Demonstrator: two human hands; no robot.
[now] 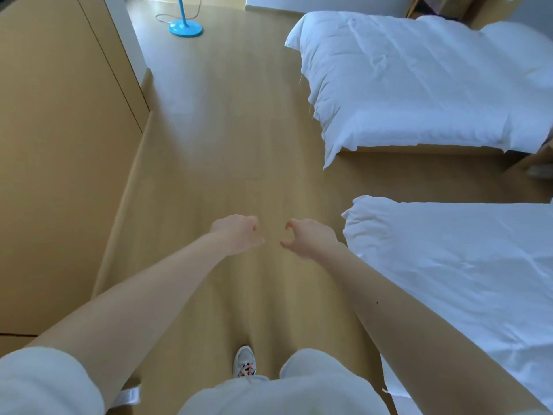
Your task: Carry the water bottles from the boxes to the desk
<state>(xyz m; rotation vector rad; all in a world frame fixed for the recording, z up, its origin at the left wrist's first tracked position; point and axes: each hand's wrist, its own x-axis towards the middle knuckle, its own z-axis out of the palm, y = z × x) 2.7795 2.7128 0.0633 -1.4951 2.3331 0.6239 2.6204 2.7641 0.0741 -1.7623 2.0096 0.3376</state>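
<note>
Both my arms stretch out in front of me over the wooden floor [227,163]. My left hand [239,233] hangs with its fingers loosely curled and holds nothing. My right hand [308,238] is a short gap to its right, fingers also loosely curled and empty. No water bottle, box or desk is in view.
A tall wooden cabinet wall [59,145] runs along the left. Two beds with white duvets stand on the right, one near [463,280] and one farther [419,85]. A blue fan base [185,27] with its cord stands on the floor far ahead. My shoe [244,362] is below.
</note>
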